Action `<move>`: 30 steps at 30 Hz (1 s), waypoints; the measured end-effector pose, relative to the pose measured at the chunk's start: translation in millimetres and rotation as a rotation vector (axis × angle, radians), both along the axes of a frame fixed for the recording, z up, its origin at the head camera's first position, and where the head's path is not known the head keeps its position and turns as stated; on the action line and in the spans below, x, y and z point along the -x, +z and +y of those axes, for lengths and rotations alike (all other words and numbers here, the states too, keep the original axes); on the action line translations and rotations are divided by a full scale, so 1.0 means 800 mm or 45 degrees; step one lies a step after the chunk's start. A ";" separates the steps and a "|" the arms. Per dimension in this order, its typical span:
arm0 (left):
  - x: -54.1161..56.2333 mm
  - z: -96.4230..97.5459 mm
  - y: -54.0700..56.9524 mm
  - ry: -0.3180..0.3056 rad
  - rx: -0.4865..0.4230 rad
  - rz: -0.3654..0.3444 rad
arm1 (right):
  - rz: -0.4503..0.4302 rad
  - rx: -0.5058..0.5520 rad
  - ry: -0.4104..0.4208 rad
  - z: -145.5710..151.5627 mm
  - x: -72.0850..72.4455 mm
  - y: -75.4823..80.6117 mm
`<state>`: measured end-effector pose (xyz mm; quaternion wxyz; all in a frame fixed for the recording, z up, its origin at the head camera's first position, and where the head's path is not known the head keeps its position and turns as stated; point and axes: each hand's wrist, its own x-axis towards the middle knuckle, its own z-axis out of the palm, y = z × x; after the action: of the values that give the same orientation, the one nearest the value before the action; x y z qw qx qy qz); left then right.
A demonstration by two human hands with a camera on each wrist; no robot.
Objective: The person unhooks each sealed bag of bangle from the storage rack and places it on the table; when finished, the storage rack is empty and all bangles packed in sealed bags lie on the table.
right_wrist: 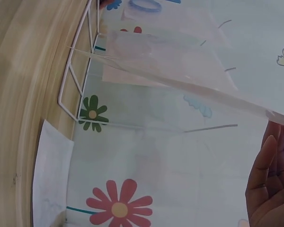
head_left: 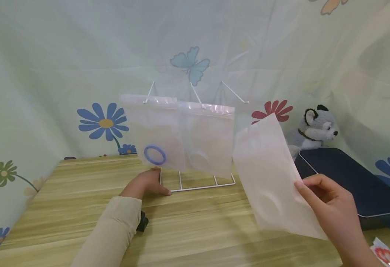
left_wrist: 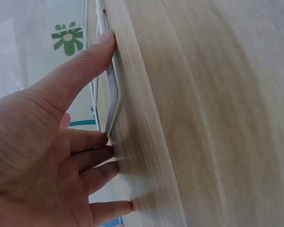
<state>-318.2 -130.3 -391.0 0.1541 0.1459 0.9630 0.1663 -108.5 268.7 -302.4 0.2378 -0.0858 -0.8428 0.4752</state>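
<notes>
A white wire rack (head_left: 201, 188) stands on the wooden table, with hooks at its top. On two hooks hang clear zip bags: one (head_left: 158, 126) with a blue ring (head_left: 155, 154) inside, the other (head_left: 208, 139) with a pale ring. The third hook (head_left: 235, 92) carries no bag. My left hand (head_left: 148, 181) rests at the rack's front left base corner; its thumb (left_wrist: 83, 66) presses the wire and the other fingertips touch the table. My right hand (head_left: 331, 202) pinches another zip bag (head_left: 268, 178) by its right edge, a faint round shape showing in it.
A dark box (head_left: 348, 181) with light piping sits at the right, with a grey plush dog (head_left: 315, 128) behind it. Near the lower right corner lies a white packet with a red ring (head_left: 386, 256). A flower-printed curtain (head_left: 65, 74) hangs behind the table.
</notes>
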 end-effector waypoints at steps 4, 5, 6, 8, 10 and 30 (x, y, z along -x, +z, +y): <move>-0.002 0.001 0.002 0.006 -0.002 -0.006 | -0.071 -0.029 0.010 0.010 -0.011 -0.004; -0.002 0.002 0.002 0.009 -0.004 -0.009 | -0.089 -0.032 0.005 0.013 -0.013 -0.006; -0.003 0.002 0.003 0.009 -0.001 -0.009 | -0.106 -0.033 -0.004 0.016 -0.014 -0.008; -0.003 0.003 0.005 0.012 -0.001 -0.013 | -0.151 -0.030 -0.024 0.024 -0.017 -0.014; -0.003 0.004 0.005 0.010 0.004 -0.014 | -0.196 -0.030 -0.042 0.031 -0.018 -0.020; 0.002 0.008 0.004 -0.037 0.023 0.027 | -0.573 -0.069 -0.251 0.122 -0.023 -0.073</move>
<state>-319.9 -124.1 -387.9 0.1474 0.1603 0.9638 0.1538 -90.1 366.7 -361.2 0.0915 -0.2650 -0.8745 0.3957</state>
